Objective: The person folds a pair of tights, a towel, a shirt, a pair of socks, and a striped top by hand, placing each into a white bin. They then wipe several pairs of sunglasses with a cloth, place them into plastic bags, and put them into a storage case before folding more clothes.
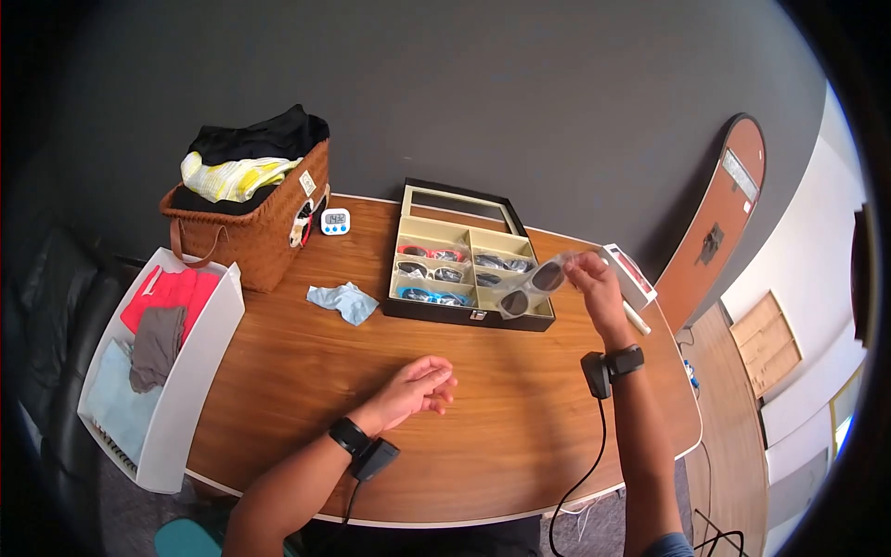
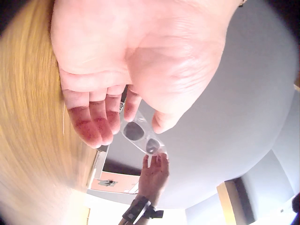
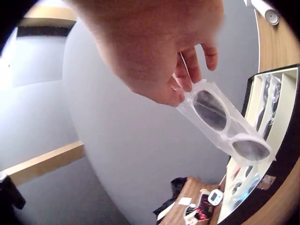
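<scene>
My right hand pinches one end of a clear plastic sleeve holding white-framed sunglasses with dark lenses. In the head view the sleeve hangs slanting over the right front of a black display case. The case's windowed lid is raised. Inside its cream compartments lie red sunglasses, white ones, blue ones and dark ones on the right. My left hand is above the table in front of the case, its fingers loosely bent and holding nothing.
A light blue cloth lies left of the case, with a white timer behind it. A brown basket of clothes stands at back left, beside a white box of folded clothes. A white box is at right.
</scene>
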`<act>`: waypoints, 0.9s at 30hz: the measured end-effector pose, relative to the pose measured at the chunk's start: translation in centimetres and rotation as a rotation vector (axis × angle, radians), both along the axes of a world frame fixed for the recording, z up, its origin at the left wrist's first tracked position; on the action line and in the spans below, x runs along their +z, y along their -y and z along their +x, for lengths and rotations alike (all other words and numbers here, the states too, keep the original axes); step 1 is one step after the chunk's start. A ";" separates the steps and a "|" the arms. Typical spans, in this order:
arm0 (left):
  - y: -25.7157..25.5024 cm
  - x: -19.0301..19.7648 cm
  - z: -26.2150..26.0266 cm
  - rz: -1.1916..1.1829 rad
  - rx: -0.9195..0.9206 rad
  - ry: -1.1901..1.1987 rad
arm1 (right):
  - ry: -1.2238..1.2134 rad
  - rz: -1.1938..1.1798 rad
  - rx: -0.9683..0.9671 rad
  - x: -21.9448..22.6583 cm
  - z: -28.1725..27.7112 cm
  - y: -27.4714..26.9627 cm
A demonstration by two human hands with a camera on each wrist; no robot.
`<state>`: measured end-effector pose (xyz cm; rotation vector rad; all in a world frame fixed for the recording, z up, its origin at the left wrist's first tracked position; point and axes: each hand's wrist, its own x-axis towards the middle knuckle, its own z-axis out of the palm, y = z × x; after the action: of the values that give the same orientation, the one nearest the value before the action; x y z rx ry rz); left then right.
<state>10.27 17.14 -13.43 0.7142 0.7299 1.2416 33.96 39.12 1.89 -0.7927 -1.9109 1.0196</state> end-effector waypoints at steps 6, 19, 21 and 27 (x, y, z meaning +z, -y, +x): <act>0.1 -0.7 0.9 0.124 0.098 -0.070 | -0.219 -0.288 0.164 -3.0 -1.1 5.8; 0.4 1.1 -0.4 0.027 0.060 0.041 | -0.214 -0.407 0.060 -15.6 0.0 8.7; 0.2 0.7 -0.4 0.069 0.187 -0.061 | -0.225 -0.478 0.098 -15.3 0.2 8.8; -0.2 -0.1 -1.2 0.066 0.373 -0.092 | -0.351 -0.783 0.252 -12.7 1.4 9.1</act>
<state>9.11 17.36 -13.53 0.7130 0.9307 1.5847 35.34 30.00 -10.85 -0.7233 -1.3080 1.9752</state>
